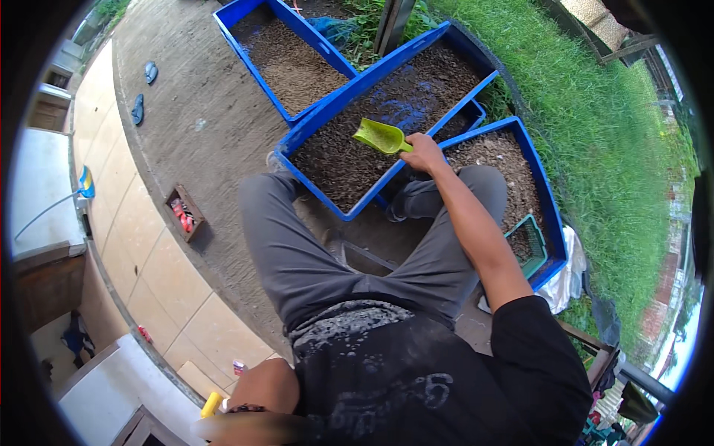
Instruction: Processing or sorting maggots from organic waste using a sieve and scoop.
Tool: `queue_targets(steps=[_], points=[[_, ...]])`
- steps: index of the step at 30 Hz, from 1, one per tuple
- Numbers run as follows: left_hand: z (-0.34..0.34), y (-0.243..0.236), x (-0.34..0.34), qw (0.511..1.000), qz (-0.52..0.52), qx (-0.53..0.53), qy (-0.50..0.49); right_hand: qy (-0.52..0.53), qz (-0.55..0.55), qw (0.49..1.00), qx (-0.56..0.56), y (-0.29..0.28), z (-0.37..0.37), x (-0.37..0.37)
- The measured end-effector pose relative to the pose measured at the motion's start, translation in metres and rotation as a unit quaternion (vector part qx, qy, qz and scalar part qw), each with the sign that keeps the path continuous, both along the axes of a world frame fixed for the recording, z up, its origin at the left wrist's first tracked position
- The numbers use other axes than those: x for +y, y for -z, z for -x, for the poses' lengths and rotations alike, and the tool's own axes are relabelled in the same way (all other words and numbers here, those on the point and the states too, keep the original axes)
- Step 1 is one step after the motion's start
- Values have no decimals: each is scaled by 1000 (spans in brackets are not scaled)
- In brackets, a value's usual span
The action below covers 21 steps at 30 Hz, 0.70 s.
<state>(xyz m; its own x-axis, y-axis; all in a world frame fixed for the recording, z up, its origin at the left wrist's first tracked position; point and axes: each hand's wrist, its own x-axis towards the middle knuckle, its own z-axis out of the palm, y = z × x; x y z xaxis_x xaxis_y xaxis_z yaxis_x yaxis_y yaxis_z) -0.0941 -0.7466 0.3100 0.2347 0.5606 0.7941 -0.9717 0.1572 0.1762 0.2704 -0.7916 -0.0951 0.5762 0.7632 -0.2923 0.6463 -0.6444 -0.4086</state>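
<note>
My right hand (423, 153) grips the handle of a lime-green plastic scoop (378, 134) over a blue crate (457, 108) of dark, crumbly material with blue patches. The scoop holds little that I can make out. My left hand (230, 427) is a blur at the lower edge, near a yellow object (210, 406); its fingers cannot be made out. A second blue crate (247, 56) of lighter brown material lies behind. At the right, another blue crate (544, 188) holds pale, coarse material and a green mesh basket (537, 258).
A wooden box (186, 236) with red items sits left of my legs. Sandals (137, 109) lie on the concrete (193, 89). A blue-headed tool (85, 183) leans by the tiled walkway (160, 282). A post (393, 26) stands behind the crates. Grass (610, 149) borders the right, beside a white sack (564, 267).
</note>
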Motion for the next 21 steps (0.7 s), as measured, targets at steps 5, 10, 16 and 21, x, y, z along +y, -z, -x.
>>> queue_targets(steps=[5,10,16,21], points=[[5,-9,3,988,-1,152,-15,16,35,999,24,-13,2,3],[23,-18,-4,974,-7,226,0,6,25,1000,13,-12,1,3],[23,-12,-5,980,10,175,-93,0,-33,999,-7,-6,4,-1],[25,-15,-4,952,-45,274,-127,19,36,999,13,-14,1,0]])
